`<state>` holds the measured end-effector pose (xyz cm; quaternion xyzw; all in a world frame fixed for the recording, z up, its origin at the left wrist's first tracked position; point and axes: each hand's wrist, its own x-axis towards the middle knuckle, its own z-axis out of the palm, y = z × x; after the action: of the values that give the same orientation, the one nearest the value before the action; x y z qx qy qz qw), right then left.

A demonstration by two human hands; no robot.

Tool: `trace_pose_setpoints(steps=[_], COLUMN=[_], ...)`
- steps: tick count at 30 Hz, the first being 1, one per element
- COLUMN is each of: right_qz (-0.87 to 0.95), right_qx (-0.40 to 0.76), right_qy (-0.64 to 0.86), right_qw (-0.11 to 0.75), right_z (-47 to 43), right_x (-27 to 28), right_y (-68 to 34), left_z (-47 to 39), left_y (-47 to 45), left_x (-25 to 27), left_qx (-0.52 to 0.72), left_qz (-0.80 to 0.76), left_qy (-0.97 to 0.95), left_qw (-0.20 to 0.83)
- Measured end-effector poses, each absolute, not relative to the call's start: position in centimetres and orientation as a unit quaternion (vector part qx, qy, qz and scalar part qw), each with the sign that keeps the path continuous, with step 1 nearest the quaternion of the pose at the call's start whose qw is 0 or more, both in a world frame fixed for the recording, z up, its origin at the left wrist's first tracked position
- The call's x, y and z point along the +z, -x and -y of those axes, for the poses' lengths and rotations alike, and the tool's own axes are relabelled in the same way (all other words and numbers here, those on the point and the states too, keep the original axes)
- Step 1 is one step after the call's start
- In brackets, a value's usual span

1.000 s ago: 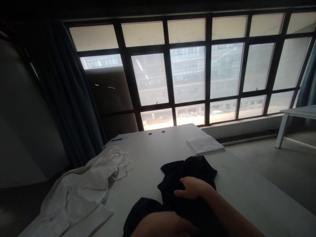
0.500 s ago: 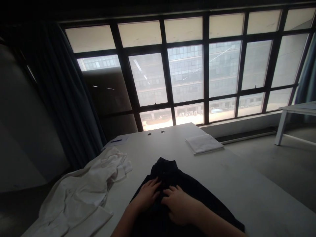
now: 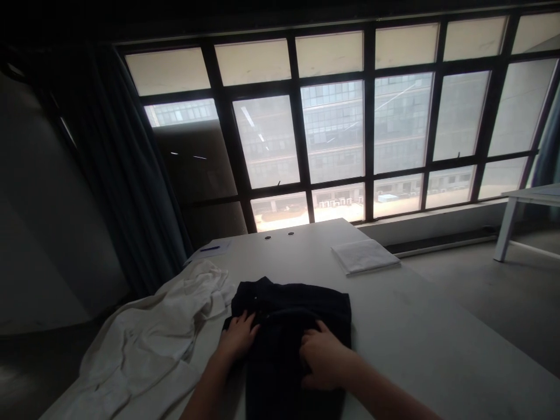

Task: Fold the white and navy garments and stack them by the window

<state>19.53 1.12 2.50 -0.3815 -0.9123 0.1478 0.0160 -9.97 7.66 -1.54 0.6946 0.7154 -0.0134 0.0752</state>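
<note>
Tabletop spreads past the right edge of the garment beneath both hands.

Dim, backlit — bright windows (hazy glare).

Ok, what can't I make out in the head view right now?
All in the head view:
Dark garment: near end, cut off by the bottom edge.
Right hand: whether it pinches fabric; its curled fingers hide that.
Crumpled white cloth: near end, also cut off at the bottom.
Paper: any writing, too small.
</note>
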Motion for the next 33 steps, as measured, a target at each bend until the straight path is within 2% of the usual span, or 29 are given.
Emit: trace_pose_setpoints(steps=[7,11,14,17,21,24,33], right_qz=[0.799,0.762,0.777,0.808,0.823,0.833,0.764], right_qx=[0.125,0.123,0.113,0.163,0.236,0.198,0.064], right_qy=[0.587,0.633,0.613,0.552,0.513,0.516,0.636], right_qw=[0.039,0.050,0.090,0.126,0.064,0.036,0.089], right_z=[-6.9,-8.0,-7.5,-6.3,-5.2,-5.6,-9.2], right_x=[2.6,3.5,5.0,5.9,4.3,2.1,1.1], right_y=[-27.8,-30.4,-30.1,-28.4,-25.8,-25.0,-30.9], left_z=[-5.5,-4.1,-4.1,-5.0,-6.6,-7.5,-8.3], left_y=[10.3,8.2,6.5,6.0,6.4,7.0,8.8], left_x=[2.8,3.3,1.9,-0.3,-2.5,-3.3,-4.6], left_qx=[-0.016,-0.018,-0.030,-0.005,0.052,0.098,0.146], left_qz=[-0.661,-0.630,-0.637,-0.644,-0.655,-0.667,-0.637], left_qy=[-0.730,-0.745,-0.750,-0.755,-0.752,-0.738,-0.757], left_qw=[0.176,0.217,0.178,0.121,0.054,0.009,0.000])
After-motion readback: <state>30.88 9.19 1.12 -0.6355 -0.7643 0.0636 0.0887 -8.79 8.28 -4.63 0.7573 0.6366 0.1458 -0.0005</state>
